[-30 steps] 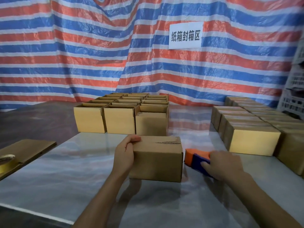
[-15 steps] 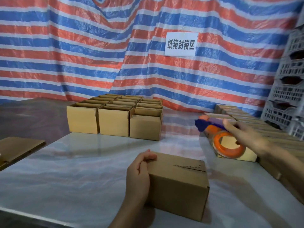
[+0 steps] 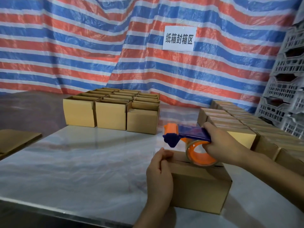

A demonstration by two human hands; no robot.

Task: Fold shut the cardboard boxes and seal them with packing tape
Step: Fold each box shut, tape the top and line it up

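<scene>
The taping step is judged to be in hand. A small brown cardboard box [image 3: 199, 186] is set near the front edge of the shiny grey table [image 3: 82, 162], toward its right side. Its top flaps are folded down, and a dark slit is seen where they meet. The box is held at its left end by the left hand [image 3: 159, 173], whose fingers are curled over the top left edge. An orange and blue plastic tape gun [image 3: 185, 134] is gripped by the right hand [image 3: 220, 143], with the fingers wrapped tight round the blue handle. The right forearm is reached in from the right side, above the box. The gun's orange nose is pointed left and away. The roll of clear tape [image 3: 199, 155] on its orange ring is held low over the right part of the box top. Whether the roll is touching the cardboard cannot be told. For the next move, the tape end would need to be stuck down at one end of the slit. The gun would then be drawn straight along it while the box is kept from sliding. Open brown boxes [image 3: 111, 116] are lined up at the far middle of the table, and shut brown boxes [image 3: 238, 129] are set along its right edge.
</scene>
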